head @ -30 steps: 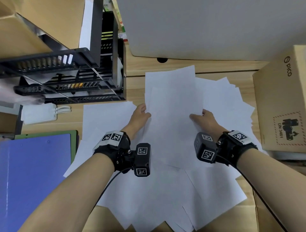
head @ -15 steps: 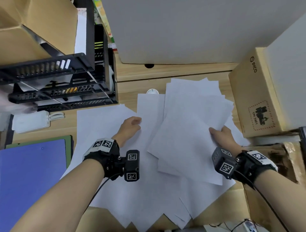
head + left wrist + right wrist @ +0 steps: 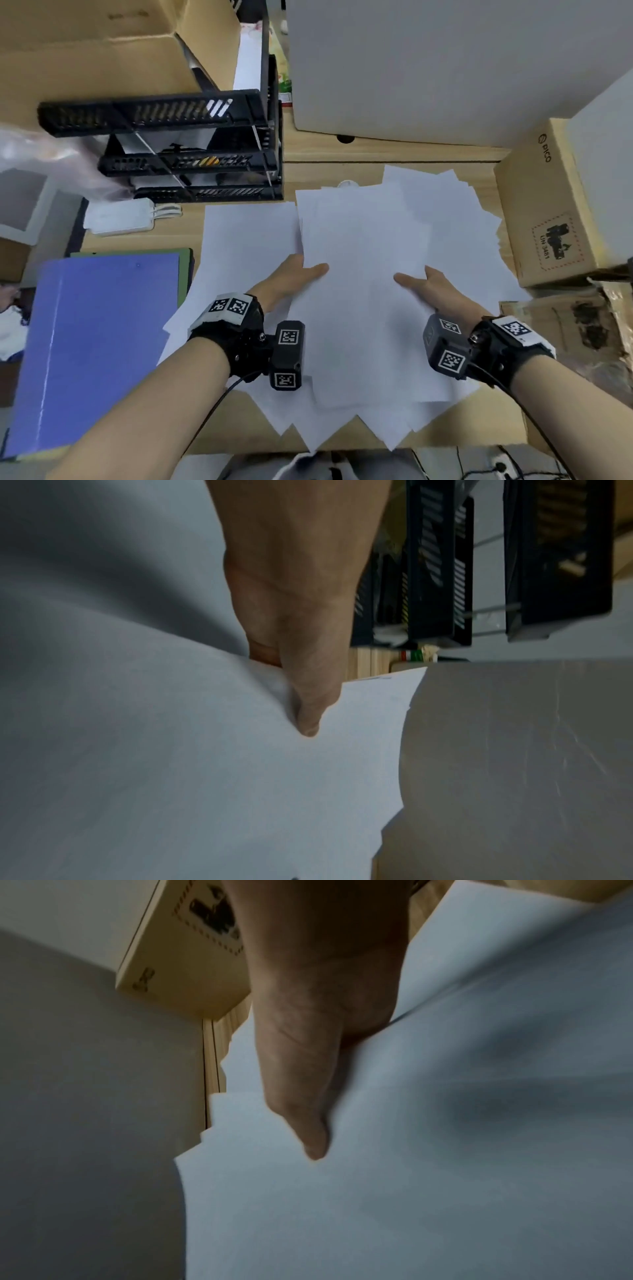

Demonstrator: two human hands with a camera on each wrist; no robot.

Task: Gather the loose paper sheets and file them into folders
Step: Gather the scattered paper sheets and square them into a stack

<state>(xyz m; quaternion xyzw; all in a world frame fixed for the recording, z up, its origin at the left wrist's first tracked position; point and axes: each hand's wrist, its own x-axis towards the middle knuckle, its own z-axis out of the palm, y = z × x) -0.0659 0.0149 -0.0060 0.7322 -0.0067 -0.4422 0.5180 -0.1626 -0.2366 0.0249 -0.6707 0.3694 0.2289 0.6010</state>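
Observation:
A fanned stack of white paper sheets (image 3: pixel 363 246) is held between both hands over the wooden desk. My left hand (image 3: pixel 294 277) pinches its left edge, thumb on top (image 3: pixel 308 710), fingers hidden beneath the paper (image 3: pixel 171 750). My right hand (image 3: pixel 428 287) pinches the right side the same way, thumb on top (image 3: pixel 308 1123) of the sheets (image 3: pixel 411 1177). More loose sheets (image 3: pixel 246 233) lie flat on the desk under and left of the stack. A blue folder (image 3: pixel 96 342) lies at the left, over a green one (image 3: pixel 185 260).
A black stacked letter tray (image 3: pixel 191 150) stands at the back left. A brown cardboard box (image 3: pixel 555 219) sits at the right, and a large grey box (image 3: pixel 411 68) behind. A white power strip (image 3: pixel 120 219) lies under the tray. The desk's front edge (image 3: pixel 239 442) is near me.
The right hand has swung its sheets back left over the middle pile. The left hand, flat on the paper before, now pinches the stack's left edge. The head view has shifted.

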